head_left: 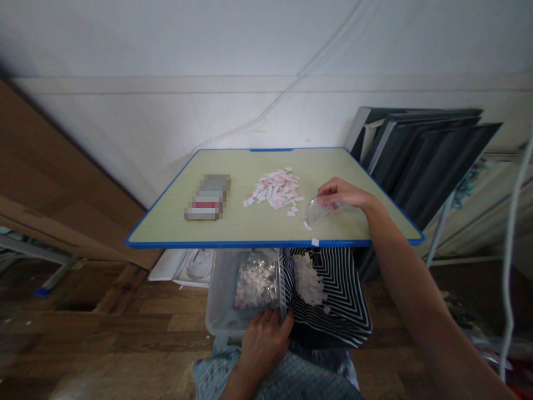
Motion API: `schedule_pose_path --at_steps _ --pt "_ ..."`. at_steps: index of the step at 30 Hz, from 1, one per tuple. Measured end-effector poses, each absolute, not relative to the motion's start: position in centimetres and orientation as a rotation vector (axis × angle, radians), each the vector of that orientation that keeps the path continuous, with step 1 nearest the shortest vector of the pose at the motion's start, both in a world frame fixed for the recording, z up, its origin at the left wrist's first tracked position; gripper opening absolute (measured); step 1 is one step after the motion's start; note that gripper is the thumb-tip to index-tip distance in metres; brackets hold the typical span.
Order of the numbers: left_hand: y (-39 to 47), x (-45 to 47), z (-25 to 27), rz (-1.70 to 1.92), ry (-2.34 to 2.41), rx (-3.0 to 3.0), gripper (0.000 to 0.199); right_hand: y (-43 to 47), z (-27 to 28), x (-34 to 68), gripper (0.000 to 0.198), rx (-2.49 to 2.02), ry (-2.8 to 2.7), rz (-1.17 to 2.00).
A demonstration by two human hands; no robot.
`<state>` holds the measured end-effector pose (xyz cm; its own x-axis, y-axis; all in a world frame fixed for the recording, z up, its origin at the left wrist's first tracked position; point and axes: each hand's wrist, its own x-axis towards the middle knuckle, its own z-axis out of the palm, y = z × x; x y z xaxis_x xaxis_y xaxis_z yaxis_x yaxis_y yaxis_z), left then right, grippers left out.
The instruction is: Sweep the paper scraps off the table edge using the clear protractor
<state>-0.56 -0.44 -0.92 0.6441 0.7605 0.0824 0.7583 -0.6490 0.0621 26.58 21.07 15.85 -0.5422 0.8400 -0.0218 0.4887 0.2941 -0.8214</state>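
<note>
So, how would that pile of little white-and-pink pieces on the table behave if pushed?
The pile would probably spread rather than slide as one, since its pieces lie loose and overlapping. Each looks thin, so likely very light. They seem unlikely to roll, being flat.

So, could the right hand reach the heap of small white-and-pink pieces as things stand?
Probably yes: the right hand is beside the heap, with no barrier showing across the pale green tabletop, though the hand's grip holds a clear, rounded, plastic-looking item.
</note>
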Motion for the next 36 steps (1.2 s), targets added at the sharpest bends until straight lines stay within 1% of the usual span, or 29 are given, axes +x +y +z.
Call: schedule_pose_path --at_steps 5,9,16,21,27,31,36 --pt "-0.39 -0.53 -1.03 0.123 1.317 2.815 0.036 21.20 15.72 26.73 0.033 -1.138 -2.185 1.180" --pt "-0.23 -0.44 -0.59 0.042 1.296 2.801 0.041 21.37 15.42 26.68 0.036 -1.083 -2.264 1.284" --pt "-0.21 -0.40 -0.29 0.039 1.307 2.802 0.038 21.44 15.21 26.64 0.040 -0.975 -2.369 1.431" --pt "-0.33 -0.41 -0.38 0.041 1.313 2.808 0.037 21.26 15.47 26.71 0.040 -0.975 -2.362 1.437" --pt "-0.16 -0.33 -0.28 0.041 1.299 2.796 0.039 21.22 15.54 26.90 0.040 -1.007 -2.302 1.357" --pt "-0.18 -0.36 -0.23 0.000 1.297 2.772 0.041 21.26 15.33 26.74 0.040 -1.002 -2.339 1.405" --pt "-0.24 -0.45 -0.52 0.046 1.293 2.794 0.042 21.11 15.61 26.75 0.039 -1.005 -2.323 1.404"
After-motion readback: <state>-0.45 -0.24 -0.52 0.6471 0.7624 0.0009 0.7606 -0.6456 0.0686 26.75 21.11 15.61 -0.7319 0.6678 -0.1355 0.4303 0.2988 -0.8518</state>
